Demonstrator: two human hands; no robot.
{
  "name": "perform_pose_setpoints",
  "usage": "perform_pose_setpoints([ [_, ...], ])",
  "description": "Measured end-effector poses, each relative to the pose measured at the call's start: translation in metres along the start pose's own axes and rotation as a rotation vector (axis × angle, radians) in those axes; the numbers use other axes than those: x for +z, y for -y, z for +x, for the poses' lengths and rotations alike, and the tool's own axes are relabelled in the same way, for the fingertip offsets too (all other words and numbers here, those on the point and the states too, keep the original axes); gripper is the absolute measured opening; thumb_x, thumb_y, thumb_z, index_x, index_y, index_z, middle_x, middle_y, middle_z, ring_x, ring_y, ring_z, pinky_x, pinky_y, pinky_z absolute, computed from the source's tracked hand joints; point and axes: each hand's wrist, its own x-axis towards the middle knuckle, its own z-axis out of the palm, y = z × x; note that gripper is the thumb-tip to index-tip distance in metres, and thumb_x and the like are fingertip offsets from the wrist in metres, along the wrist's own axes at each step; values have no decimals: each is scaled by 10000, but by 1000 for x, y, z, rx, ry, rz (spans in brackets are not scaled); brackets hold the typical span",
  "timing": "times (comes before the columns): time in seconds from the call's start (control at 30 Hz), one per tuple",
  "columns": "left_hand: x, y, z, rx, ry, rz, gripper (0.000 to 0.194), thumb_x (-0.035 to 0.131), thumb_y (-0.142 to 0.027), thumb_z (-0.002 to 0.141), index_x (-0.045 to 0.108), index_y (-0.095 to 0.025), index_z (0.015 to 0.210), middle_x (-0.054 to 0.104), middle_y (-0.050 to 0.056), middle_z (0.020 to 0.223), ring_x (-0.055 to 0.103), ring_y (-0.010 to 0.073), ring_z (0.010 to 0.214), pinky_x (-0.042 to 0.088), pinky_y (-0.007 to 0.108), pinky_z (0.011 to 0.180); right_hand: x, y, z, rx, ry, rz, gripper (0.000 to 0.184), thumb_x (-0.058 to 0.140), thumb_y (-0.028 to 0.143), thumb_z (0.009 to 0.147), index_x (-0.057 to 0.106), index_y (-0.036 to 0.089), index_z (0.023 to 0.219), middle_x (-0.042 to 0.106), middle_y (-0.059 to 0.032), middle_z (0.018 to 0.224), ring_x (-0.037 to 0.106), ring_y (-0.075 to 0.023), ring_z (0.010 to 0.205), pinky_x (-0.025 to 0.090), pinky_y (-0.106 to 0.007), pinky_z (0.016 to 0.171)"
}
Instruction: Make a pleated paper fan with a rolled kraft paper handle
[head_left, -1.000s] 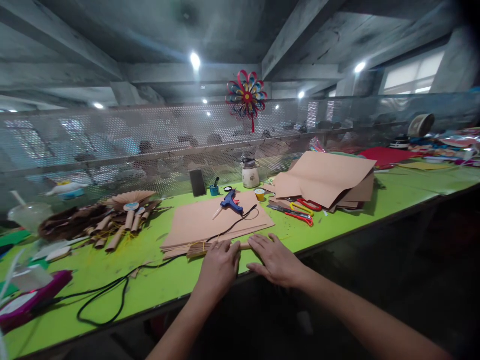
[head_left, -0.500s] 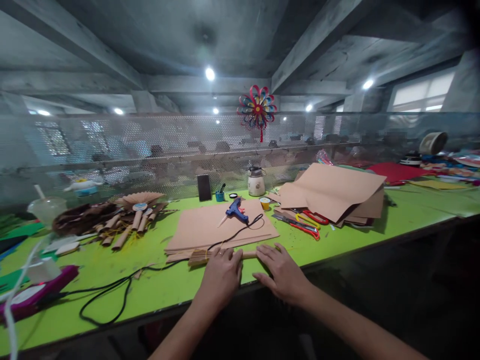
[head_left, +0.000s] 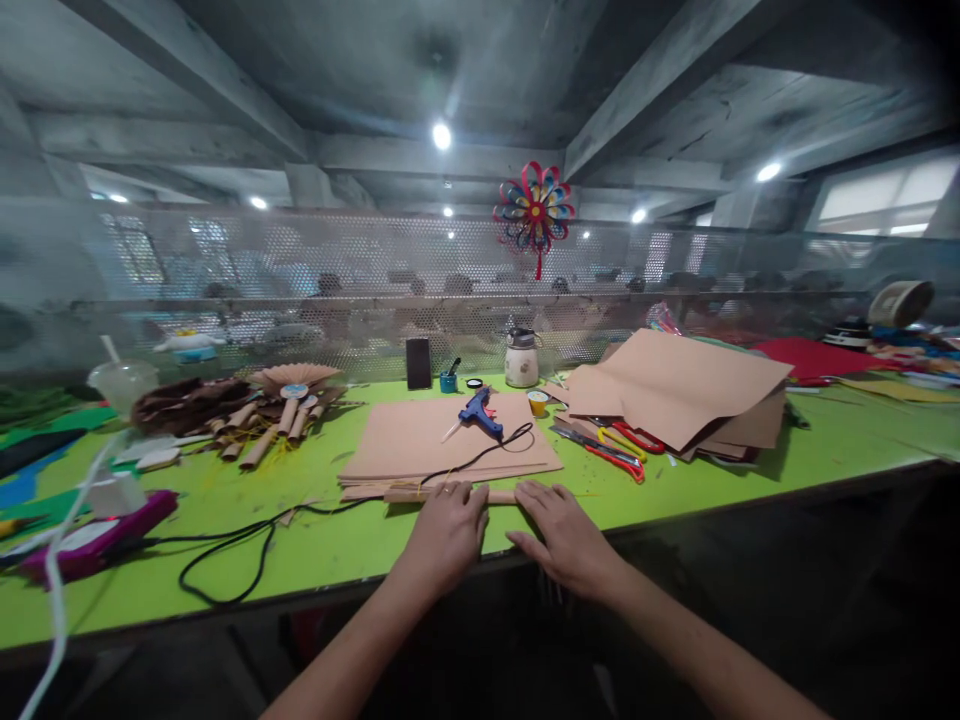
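Observation:
A pleated brown paper fan, folded shut and bound with yellow string, lies along the front of the green table. Its rolled paper handle runs between my hands. My left hand is closed over the fan where pleats meet handle, the fingers together. On the handle's right end rest the fingertips of my right hand, its fingers laid out and its thumb apart. Just behind lies a stack of brown paper sheets, with a blue glue gun on top. Its black cord passes close to the fan.
Scissors with red handles lie right of the stack, before a heap of large brown sheets. Finished fans are piled left. A purple power strip and looped black cord occupy the front left. A white jug stands behind.
The view has swung left, so everything sits further right. The folded fan has turned under my hands, its pleats now showing as a narrower edge. Both hands stay on it.

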Motion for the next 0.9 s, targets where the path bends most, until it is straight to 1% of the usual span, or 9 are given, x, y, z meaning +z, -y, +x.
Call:
perform_pose_setpoints([
  [0.1,-2,-2,2,-8,1,5,255,549,-216,926,631,-165,1162,690,116,1032,605,286,1014,440,460,941,-1,-1,1,-4,12,-2,484,482,452,989,519,138,1356,563,-155,1401,488,-309,1315,351,-530,1094],
  [0.27,-4,-4,6,-32,-13,14,182,527,-253,939,667,-176,1025,695,108,951,577,304,1016,428,468,922,-1,-7,4,-31,3,-1,418,503,391,990,545,136,1319,594,-152,1362,525,-307,1272,385,-518,1057],
  [0.37,-4,-5,7,-37,-25,12,195,486,-243,958,669,-180,968,685,103,960,558,304,1021,428,463,896,-1,-13,8,-47,-31,66,306,459,327,1011,602,176,1236,657,-109,1269,576,-264,1197,426,-458,1014],
  [0.47,-4,-4,8,-38,-35,10,203,469,-221,961,669,-189,949,659,107,1000,549,288,997,435,435,844,2,-20,13,-50,-78,119,258,428,273,1018,649,207,1135,699,-80,1143,615,-232,1078,451,-413,959],
  [0.53,-2,-2,9,-36,-34,9,200,474,-192,951,673,-191,928,647,107,987,550,279,969,434,421,815,6,-22,16,-44,-98,121,232,455,238,1001,661,204,1103,699,-83,1095,605,-235,1035,458,-406,926],
  [0.63,0,1,12,-28,-20,3,183,510,-144,920,684,-187,883,647,105,944,557,278,940,434,402,780,9,-25,24,-25,-93,122,183,527,188,956,688,190,1044,685,-92,1037,579,-241,1006,466,-390,884],
  [0.7,1,4,16,-19,-7,-9,165,543,-146,905,694,-188,852,650,103,906,563,277,920,433,389,755,9,-28,31,-18,-79,123,143,577,191,932,714,183,974,673,-88,960,576,-238,969,471,-372,854],
  [0.77,0,7,19,-7,7,-30,171,564,-171,903,704,-193,808,646,97,850,568,266,885,431,370,727,7,-32,37,-19,-55,125,124,622,233,917,735,185,906,650,-70,872,580,-224,909,477,-339,800],
  [0.9,-7,15,26,20,42,-96,218,582,-187,892,712,-201,717,629,77,761,574,236,817,417,326,674,-1,-40,46,-33,-7,131,169,658,325,906,746,198,836,609,-30,776,578,-173,765,461,-274,669],
])
